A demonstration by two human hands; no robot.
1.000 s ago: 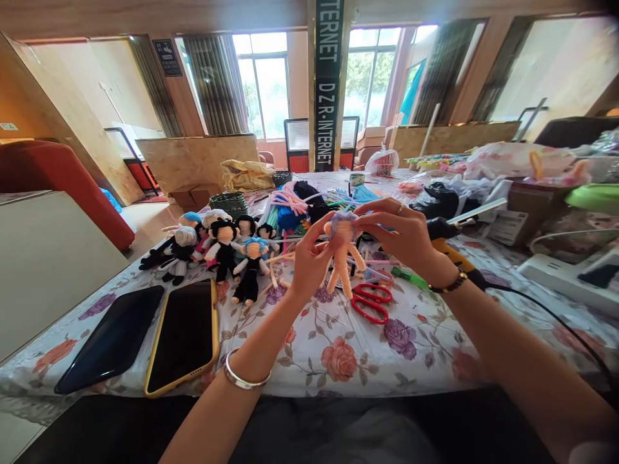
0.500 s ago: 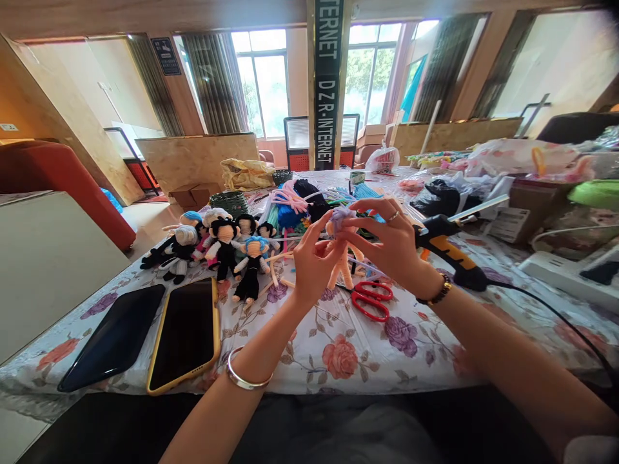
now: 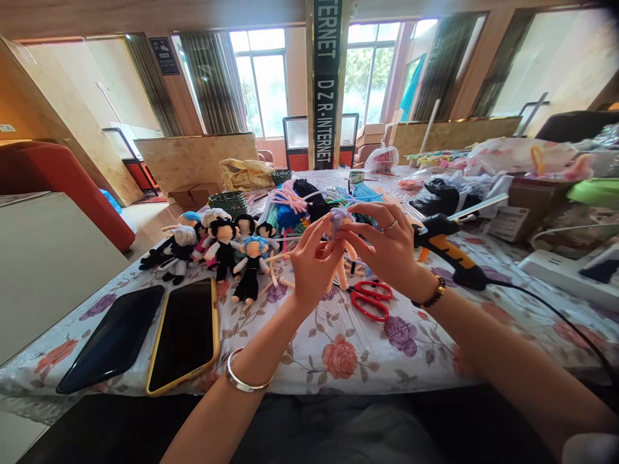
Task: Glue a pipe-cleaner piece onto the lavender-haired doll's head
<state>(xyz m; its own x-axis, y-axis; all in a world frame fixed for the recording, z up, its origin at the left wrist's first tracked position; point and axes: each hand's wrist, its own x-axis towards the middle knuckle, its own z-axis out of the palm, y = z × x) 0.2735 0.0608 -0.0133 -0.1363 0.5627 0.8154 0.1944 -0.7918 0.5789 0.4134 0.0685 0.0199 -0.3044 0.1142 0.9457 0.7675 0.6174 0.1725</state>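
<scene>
doll: peach body, lilac hair, held up just above the scissors
left hand: pinching the doll's body from the side
right hand: fingertips nipping the lilac hair
change: a second ago the doll hung lower and more in the open; now both hands have drawn in tighter, so hair work looks ongoing
glue gun: right of the scissors, untouched
phones: well left of the scissors
</scene>
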